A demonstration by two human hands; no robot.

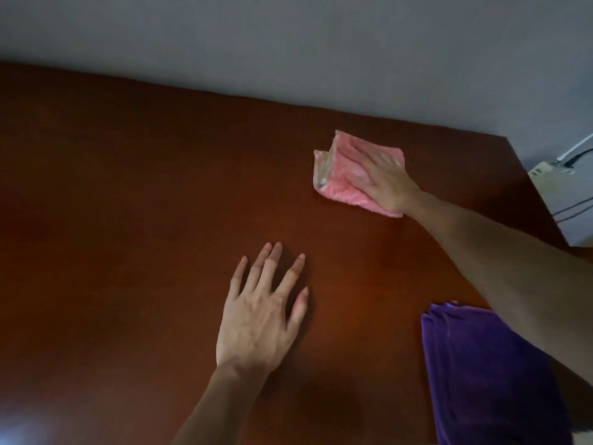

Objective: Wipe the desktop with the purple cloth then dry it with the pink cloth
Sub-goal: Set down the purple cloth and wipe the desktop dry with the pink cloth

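Note:
The folded pink cloth (340,168) lies on the brown desktop (144,194) toward the far right. My right hand (383,181) presses flat on top of it, fingers spread over the fabric, covering its near right part. Flat on the wood near the middle rests my left hand (261,313), fingers apart and holding nothing. The purple cloth (481,374) lies folded at the near right of the desk, partly under my right forearm and apart from both hands.
A grey wall (288,43) runs along the desk's far edge. Beyond the desk's right edge stands a white device (564,194) with cables. The desktop's right corner lies close behind the pink cloth.

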